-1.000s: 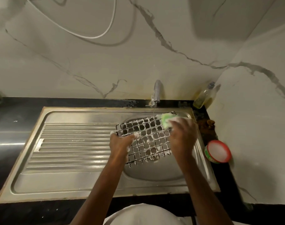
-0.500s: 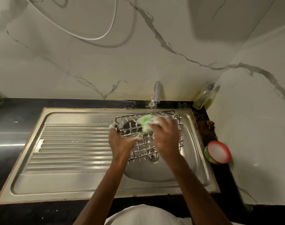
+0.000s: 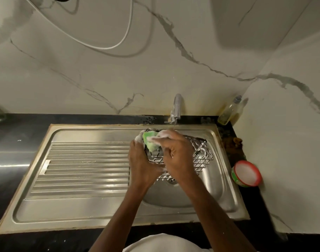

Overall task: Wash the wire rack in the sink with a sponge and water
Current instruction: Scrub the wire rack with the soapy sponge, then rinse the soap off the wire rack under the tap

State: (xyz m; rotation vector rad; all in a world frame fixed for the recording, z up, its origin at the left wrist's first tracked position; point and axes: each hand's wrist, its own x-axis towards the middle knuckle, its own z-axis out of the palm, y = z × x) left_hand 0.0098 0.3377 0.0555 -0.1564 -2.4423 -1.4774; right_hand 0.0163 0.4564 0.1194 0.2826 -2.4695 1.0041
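A soapy wire rack (image 3: 201,155) is held above the round basin of the steel sink (image 3: 201,193). My left hand (image 3: 142,160) grips the rack's left side. My right hand (image 3: 175,153) holds a green sponge (image 3: 150,140) covered in foam and presses it against the rack's upper left corner. My hands hide much of the rack. A thin stream of water falls from the tap (image 3: 176,110) just behind my right hand.
The ribbed draining board (image 3: 86,166) takes up the sink's left part. A bottle of yellow liquid (image 3: 228,113) leans in the back right corner. A red-rimmed tub of white soap (image 3: 246,173) stands on the black counter right of the sink. A white cable (image 3: 101,46) hangs on the wall.
My right hand has slid the sponge from the rack's right top corner across to its left top corner. The rack has tilted from showing its flat grid to a more edge-on pose.
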